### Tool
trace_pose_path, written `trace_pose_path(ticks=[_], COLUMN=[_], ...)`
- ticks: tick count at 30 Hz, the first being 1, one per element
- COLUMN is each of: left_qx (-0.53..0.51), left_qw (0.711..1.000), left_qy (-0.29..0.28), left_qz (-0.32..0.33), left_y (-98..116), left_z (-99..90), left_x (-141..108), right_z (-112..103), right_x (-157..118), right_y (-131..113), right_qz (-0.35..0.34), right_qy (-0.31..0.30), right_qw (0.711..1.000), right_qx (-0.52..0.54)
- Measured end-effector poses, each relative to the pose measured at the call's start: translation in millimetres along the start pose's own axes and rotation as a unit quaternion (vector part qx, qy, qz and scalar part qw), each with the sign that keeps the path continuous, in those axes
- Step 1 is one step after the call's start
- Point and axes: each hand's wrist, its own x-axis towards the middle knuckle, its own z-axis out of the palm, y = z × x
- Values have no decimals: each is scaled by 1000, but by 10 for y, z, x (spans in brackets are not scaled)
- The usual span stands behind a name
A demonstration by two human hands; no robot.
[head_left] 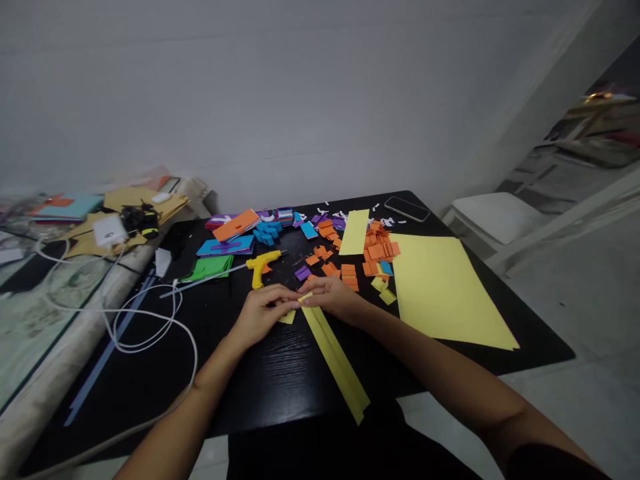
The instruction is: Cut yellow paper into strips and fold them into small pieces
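A long strip of yellow paper (334, 353), creased along its length, slants from my fingers down past the front edge of the black table. My right hand (333, 299) pinches its far end between thumb and fingers. Close against it, my left hand (267, 312) has its thumb and fingertips closed on the same end of the strip. A small yellow paper piece (287, 318) lies partly hidden under my left hand. Just beyond that hand rests a yellow glue gun (261, 267). Small folded orange paper pieces (349, 275) are scattered past my right hand.
Large yellow sheets (445, 287) cover the table's right side, with a phone (407, 209) behind them. Green (209, 268) and blue paper stacks (226, 246) lie back left. A white cable (193, 340) loops beside my left arm. A white stool (490, 217) stands right.
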Motion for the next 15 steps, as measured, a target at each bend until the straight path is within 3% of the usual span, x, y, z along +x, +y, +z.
trace_pose_path(ticks=[15], left_qx=[-13], left_qw=[1000], left_qy=[3], left_qz=[9], left_y=[-69], left_z=[25], left_x=[-10], right_z=[-23], right_x=[15], right_y=[10], right_qz=[10], right_qy=[3], right_qw=[1000], right_qx=[-9])
